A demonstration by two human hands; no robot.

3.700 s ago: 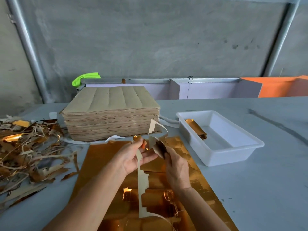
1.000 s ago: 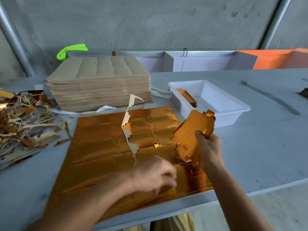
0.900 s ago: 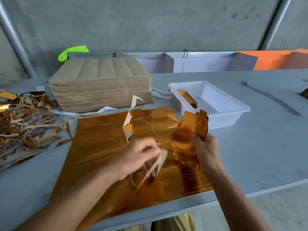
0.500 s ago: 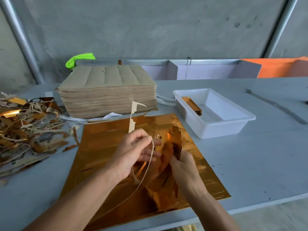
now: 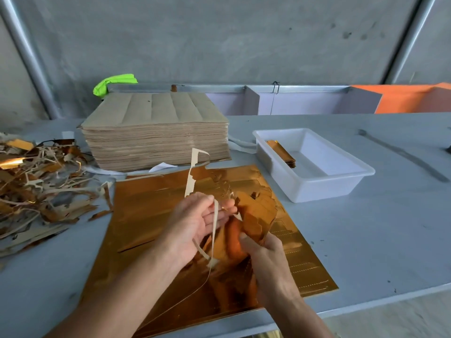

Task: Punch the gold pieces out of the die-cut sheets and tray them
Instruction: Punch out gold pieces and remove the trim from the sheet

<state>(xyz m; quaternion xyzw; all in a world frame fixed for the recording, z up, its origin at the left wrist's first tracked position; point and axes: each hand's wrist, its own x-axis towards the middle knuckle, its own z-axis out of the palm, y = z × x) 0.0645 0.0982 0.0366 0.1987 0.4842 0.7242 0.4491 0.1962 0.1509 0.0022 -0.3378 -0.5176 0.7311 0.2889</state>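
Head view, and both hands meet over the gold die-cut sheet (image 5: 156, 215) lying flat at the near edge of the grey table (image 5: 366, 240). Left hand (image 5: 195, 223) sits palm-up, fingers loosely curled, thumb and fingertips pinching a thin pale waste strip (image 5: 214, 230) that arcs up behind and trails down in front. Right hand (image 5: 263, 252) has its thumb and fingers clamped on a punched gold piece (image 5: 258, 215), held tilted just above the sheet. Far right, the white tray (image 5: 341, 186) holds a small stack of gold pieces (image 5: 280, 153) against its left wall. Far centre stands a tall stack of sheets (image 5: 156, 132); scrap offcuts (image 5: 36, 186) heap at left.
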